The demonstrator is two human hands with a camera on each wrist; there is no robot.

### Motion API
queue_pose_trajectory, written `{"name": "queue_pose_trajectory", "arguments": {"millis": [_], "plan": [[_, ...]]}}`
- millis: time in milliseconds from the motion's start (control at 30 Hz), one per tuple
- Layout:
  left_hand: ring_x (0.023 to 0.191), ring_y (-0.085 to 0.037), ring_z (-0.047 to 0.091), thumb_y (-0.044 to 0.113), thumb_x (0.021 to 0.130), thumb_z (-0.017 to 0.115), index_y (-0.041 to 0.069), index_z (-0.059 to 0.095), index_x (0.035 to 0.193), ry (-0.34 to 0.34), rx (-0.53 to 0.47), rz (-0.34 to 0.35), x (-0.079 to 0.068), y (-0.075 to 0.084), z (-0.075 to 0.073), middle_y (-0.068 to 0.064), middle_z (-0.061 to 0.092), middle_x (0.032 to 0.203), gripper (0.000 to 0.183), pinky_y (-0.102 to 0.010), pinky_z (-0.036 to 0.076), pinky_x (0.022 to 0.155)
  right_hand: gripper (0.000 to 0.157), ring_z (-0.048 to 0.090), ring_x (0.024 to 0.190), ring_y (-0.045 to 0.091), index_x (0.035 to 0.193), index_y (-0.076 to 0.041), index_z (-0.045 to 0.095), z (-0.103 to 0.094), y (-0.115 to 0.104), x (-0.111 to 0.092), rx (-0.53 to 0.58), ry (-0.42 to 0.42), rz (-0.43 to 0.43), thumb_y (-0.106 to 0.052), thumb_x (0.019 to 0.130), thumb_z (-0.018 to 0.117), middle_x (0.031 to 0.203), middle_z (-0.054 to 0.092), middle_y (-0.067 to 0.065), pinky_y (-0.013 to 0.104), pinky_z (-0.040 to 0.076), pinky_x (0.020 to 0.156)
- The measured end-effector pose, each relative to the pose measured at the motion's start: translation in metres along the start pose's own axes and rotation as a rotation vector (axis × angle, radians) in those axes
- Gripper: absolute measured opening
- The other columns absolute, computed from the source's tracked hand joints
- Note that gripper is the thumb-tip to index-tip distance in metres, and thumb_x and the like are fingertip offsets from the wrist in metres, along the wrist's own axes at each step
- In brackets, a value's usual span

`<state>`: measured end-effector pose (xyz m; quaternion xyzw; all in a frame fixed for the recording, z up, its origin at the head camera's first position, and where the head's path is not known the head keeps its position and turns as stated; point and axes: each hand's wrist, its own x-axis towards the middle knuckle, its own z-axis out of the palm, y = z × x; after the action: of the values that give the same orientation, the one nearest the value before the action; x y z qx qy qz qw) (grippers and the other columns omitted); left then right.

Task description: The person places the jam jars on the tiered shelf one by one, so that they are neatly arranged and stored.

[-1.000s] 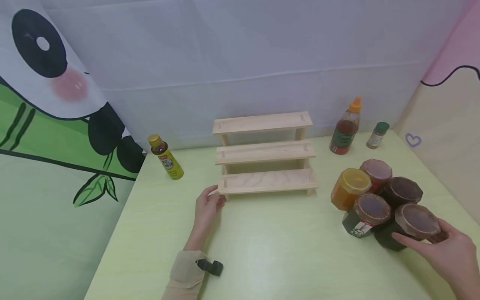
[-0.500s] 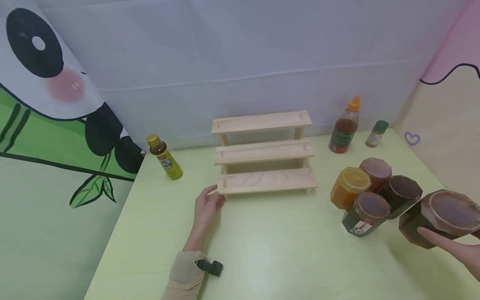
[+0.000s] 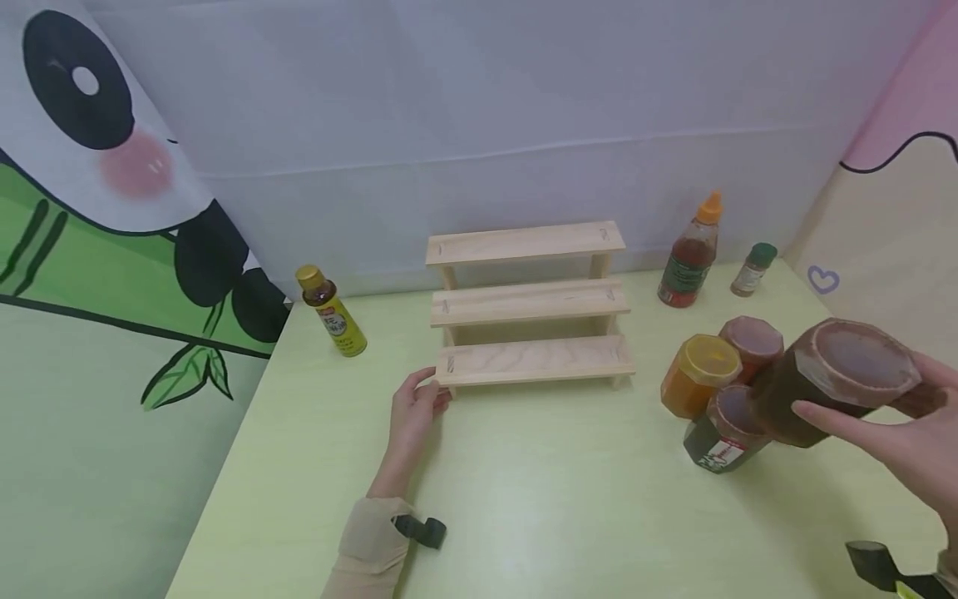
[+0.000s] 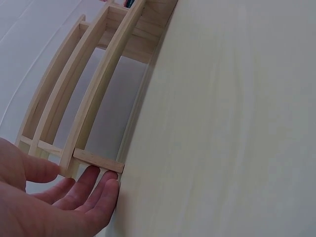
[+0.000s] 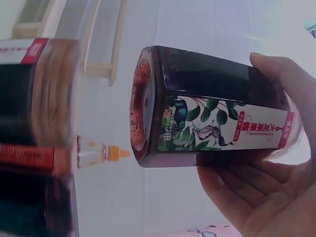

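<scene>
My left hand [image 3: 414, 408] is at the left front corner of a three-tier wooden display rack [image 3: 535, 362]. In the left wrist view, its thumb touches the end of the lowest plank, with the fingers [image 4: 91, 187] curled against the end piece below. My right hand [image 3: 901, 437] grips a dark octagonal jam jar [image 3: 812, 399], raised off the table and slightly tilted. In the right wrist view, thumb and fingers lie on opposite sides of this jar [image 5: 217, 123], whose plant-printed label shows. The held jar hides most of another dark jar behind it in the head view.
Near the raised jar stand an orange-yellow jar [image 3: 699, 374], a reddish jar [image 3: 752, 341] and a dark labelled jar [image 3: 722, 441]. An orange-capped sauce bottle [image 3: 687, 262] and green-capped small bottle [image 3: 752, 270] stand behind. A gold-capped yellow-labelled bottle [image 3: 333, 314] stands left of the rack.
My right hand has lifted the dark jar from the group, carried it rightward, then brought it back left and up above the other jars. My left hand stays at the rack.
</scene>
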<state>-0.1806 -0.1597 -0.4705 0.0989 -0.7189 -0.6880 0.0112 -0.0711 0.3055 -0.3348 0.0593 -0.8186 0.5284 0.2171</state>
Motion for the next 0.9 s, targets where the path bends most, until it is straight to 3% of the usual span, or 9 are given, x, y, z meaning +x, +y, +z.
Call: {"name": "queue_pose_trajectory", "arguments": {"millis": [33,133,233,300,467,633,900], "plan": [[0.1,-0.036,0.063,0.01,0.1,0.046,0.0,0.05,0.13,-0.005,-0.002,0.001,0.0,-0.001,0.0,-0.025,0.063,0.111,0.032,-0.044,0.051,0.088,0.075,0.057,0.087,-0.01,0.121,-0.022,0.065,0.0,-0.005,-0.007,-0.076,0.14,0.082,0.016,0.059,0.082,0.103,0.061,-0.024,0.003,0.04,0.07],[0.101,-0.037,0.062,0.01,0.1,0.046,0.0,0.05,0.13,-0.012,-0.011,-0.001,0.0,-0.001,-0.001,-0.026,0.062,0.112,0.032,-0.044,0.05,0.089,0.07,0.056,0.087,-0.008,0.126,-0.019,0.061,0.006,-0.01,0.001,-0.1,0.085,0.179,0.006,0.065,0.084,0.102,0.06,-0.025,0.006,0.043,0.066],[0.102,-0.037,0.062,0.01,0.1,0.046,0.0,0.05,0.131,-0.013,-0.016,-0.005,0.0,-0.001,-0.002,-0.026,0.062,0.112,0.033,-0.045,0.05,0.09,0.061,0.057,0.08,-0.004,0.12,-0.019,0.063,0.015,-0.016,0.008,-0.128,0.057,0.219,-0.003,0.066,0.087,0.095,0.063,-0.024,0.007,0.045,0.059],[0.102,-0.037,0.062,0.01,0.1,0.046,0.0,0.05,0.131,-0.01,-0.016,-0.007,0.0,-0.001,-0.002,-0.026,0.062,0.112,0.033,-0.045,0.05,0.09,0.058,0.058,0.072,-0.004,0.114,-0.019,0.065,0.023,-0.02,0.012,-0.218,0.057,0.213,-0.012,0.063,0.091,0.087,0.064,-0.025,0.007,0.045,0.058],[0.101,-0.037,0.062,0.01,0.099,0.046,0.0,0.05,0.131,-0.008,-0.017,0.0,0.001,0.0,-0.002,-0.026,0.063,0.112,0.034,-0.045,0.05,0.09,0.056,0.063,0.076,0.001,0.114,-0.012,0.065,0.044,-0.026,0.021,-0.129,0.008,0.188,-0.009,0.064,0.09,0.09,0.068,-0.015,0.01,0.048,0.062],[0.1,-0.037,0.062,0.011,0.099,0.047,0.0,0.051,0.13,-0.005,-0.005,0.006,0.002,0.0,-0.002,-0.025,0.063,0.111,0.033,-0.043,0.051,0.088,0.056,0.06,0.066,0.006,0.112,-0.013,0.067,0.066,-0.035,0.029,-0.127,-0.017,0.155,-0.016,0.062,0.092,0.084,0.069,-0.008,0.014,0.046,0.052],[0.097,-0.034,0.064,0.01,0.099,0.047,0.0,0.052,0.129,0.017,0.01,-0.004,0.001,-0.001,0.001,-0.025,0.064,0.109,0.031,-0.039,0.053,0.085,0.061,0.065,0.085,0.006,0.116,-0.019,0.066,0.105,-0.04,0.043,-0.077,-0.095,0.123,-0.026,0.061,0.092,0.099,0.07,-0.005,0.018,0.05,0.057]]}}
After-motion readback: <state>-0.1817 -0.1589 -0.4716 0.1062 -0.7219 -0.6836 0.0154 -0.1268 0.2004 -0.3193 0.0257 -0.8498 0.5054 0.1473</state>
